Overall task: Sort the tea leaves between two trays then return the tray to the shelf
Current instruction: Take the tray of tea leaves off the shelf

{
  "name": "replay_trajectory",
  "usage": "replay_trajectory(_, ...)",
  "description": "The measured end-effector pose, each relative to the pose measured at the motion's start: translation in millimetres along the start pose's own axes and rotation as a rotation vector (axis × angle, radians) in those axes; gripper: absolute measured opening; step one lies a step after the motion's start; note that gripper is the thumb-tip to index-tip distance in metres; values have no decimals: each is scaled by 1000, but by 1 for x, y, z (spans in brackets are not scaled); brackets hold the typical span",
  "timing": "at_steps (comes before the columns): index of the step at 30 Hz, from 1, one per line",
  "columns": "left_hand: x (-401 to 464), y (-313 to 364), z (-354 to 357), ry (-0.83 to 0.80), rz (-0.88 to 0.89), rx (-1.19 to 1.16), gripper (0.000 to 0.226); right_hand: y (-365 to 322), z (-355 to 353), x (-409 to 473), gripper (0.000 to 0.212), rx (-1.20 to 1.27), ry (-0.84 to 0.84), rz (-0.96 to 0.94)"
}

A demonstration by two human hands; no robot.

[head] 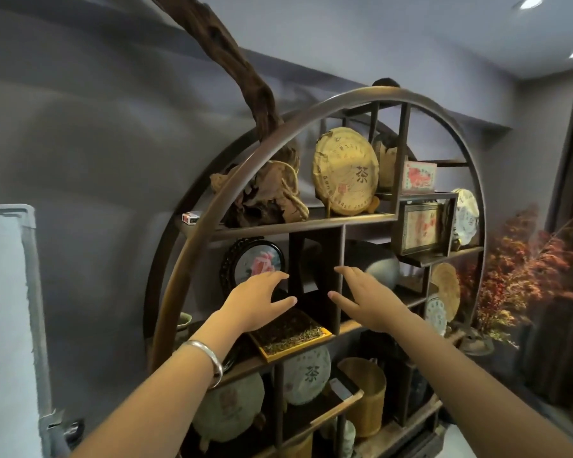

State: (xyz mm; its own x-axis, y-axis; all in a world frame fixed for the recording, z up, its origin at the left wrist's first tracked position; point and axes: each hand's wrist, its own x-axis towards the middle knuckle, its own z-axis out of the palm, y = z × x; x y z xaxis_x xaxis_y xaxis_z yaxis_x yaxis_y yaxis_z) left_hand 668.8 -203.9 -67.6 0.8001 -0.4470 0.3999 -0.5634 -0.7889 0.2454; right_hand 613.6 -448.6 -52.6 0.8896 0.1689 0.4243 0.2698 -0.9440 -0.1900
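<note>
A yellow-rimmed tray [315,340] filled with dark and pale tea leaves [286,332] lies on the middle board of a round wooden shelf [245,166], its front corner jutting over the edge. My left hand [258,300], with a silver bracelet on the wrist, hovers over the tray's back left, fingers spread and holding nothing. To the right of the tray, my right hand [366,300] is lifted in front of the upright divider with fingers spread, also holding nothing. Neither hand touches the tray.
Wrapped tea cakes [346,171] stand on the upper and lower boards. A round framed flower picture [253,264] is left of the tray's bay, and a dark pot [379,264] sits to its right. A bamboo container [366,396] stands below. A red-leaved plant [523,276] is at the right.
</note>
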Motion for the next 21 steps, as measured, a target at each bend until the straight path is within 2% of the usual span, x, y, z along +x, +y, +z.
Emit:
replay_trajectory(7, 30, -39, 67, 34, -142, -84, 66, 82, 83, 45, 64, 131, -42, -35)
replay_trajectory(13, 46, -71, 134, 95, -414, -150, 62, 146, 154, 104, 66, 194, -168, -103)
replay_trajectory(18, 47, -79, 177, 126, -641, -177, 57, 175, 207, 132, 54, 157, -211, -170)
replay_trajectory(21, 48, -78, 198, 94, -766, -145, 55, 181, 232, 137, 42, 120, -237, -144)
